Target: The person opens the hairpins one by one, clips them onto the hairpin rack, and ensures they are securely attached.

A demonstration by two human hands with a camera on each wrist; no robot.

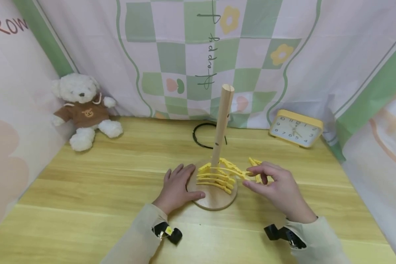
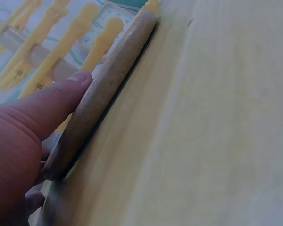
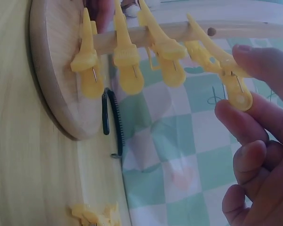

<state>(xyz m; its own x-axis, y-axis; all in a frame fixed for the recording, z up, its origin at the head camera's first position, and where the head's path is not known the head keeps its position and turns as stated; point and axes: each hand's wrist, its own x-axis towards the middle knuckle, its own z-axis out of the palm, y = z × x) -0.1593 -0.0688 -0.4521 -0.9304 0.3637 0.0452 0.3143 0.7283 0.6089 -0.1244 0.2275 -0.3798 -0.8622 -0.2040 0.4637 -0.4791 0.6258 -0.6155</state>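
A round wooden base (image 1: 211, 202) carries an upright wooden post (image 1: 222, 121). Several yellow plastic hair clips (image 1: 214, 179) sit one above another across the lower post, their long arms on either side of it. My left hand (image 1: 176, 189) rests at the base's left rim with fingers spread; in the left wrist view the thumb (image 2: 61, 96) lies against the rim. With thumb and fingertips, my right hand (image 1: 277, 183) pinches the tail of another yellow hair clip (image 3: 233, 82). Its long arms reach across the post above the other clips in the right wrist view.
More yellow clips (image 3: 95, 215) lie on the table right of the base, partly behind my right hand. A black hair band (image 1: 195, 135) lies behind the post. A white teddy bear (image 1: 82, 110) sits back left; a yellow clock (image 1: 297, 128) stands back right against the curtain.
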